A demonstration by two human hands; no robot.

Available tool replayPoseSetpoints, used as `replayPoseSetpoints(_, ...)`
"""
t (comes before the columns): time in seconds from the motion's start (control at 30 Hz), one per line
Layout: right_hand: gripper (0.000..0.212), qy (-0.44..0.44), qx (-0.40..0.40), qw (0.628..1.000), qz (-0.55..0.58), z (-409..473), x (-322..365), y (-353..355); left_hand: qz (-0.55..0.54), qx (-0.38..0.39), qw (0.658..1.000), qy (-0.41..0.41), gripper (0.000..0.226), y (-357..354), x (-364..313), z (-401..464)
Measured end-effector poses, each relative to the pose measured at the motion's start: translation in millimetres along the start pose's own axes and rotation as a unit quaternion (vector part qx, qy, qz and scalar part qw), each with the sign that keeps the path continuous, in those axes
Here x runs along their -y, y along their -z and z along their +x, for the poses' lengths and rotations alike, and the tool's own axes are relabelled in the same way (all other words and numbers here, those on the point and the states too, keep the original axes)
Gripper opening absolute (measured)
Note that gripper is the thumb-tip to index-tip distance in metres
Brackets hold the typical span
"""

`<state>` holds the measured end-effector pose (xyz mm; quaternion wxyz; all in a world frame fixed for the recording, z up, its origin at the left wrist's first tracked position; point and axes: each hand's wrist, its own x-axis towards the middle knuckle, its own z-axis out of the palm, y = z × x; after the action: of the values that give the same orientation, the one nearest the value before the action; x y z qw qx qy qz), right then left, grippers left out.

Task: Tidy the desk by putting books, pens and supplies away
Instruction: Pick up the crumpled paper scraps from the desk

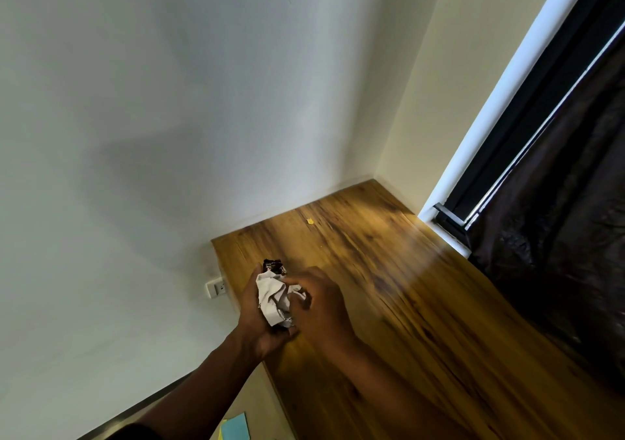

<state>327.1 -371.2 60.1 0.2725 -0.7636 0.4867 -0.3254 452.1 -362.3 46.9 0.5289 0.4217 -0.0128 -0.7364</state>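
Quick count from my feed: two hands, left (pixel 258 318) and right (pixel 323 307), both bunched around one wad of crumpled white paper (pixel 275 299). One dark wrapper (pixel 274 266) pokes out above the wad, though I can't tell if it's a single piece. One wooden desk (pixel 422 321). One tiny yellow scrap (pixel 309 221) on it near the far wall. One wall socket (pixel 216 288) left of the desk. Down at the bottom edge I count two colored sheets, one blue (pixel 236 429) and one yellow (pixel 223 430) peeking from under it. One dark curtain (pixel 561 203) on the right.
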Motion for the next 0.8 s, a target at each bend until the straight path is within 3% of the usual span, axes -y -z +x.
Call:
replayPoseSetpoints(0.07, 0.034, 0.022, 0.004, 0.998, -0.06, -3, -3, -5, -0.019, 0.028, 0.999, 0.001, 0.066, 2, 0, 4)
replayPoseSetpoints(0.17, 0.034, 0.046, -0.009, 0.991, -0.129, -5, -8, -12, -0.067, 0.077, 0.995, 0.013, 0.076, 5, 1, 1)
replayPoseSetpoints(0.37, 0.028, 0.017, -0.021, 0.979, -0.2, -3, -9, -12, -0.072, 0.09, 0.992, 0.054, 0.065, 7, 1, -3)
replayPoseSetpoints(0.5, 0.034, 0.0, 0.028, 0.987, -0.16, 4, -10, -10, -0.047, 0.087, 0.993, 0.057, 0.047, 8, 4, 0)
replayPoseSetpoints(0.63, 0.034, -0.023, 0.047, 0.996, -0.072, 14, -14, -7, -0.062, 0.086, 0.994, 0.04, 0.042, 7, 3, 5)
replayPoseSetpoints(0.8, 0.033, -0.063, -0.02, 0.997, 0.033, 33, -24, 11, -0.083, 0.078, 0.993, -0.008, 0.035, 17, -1, 15)
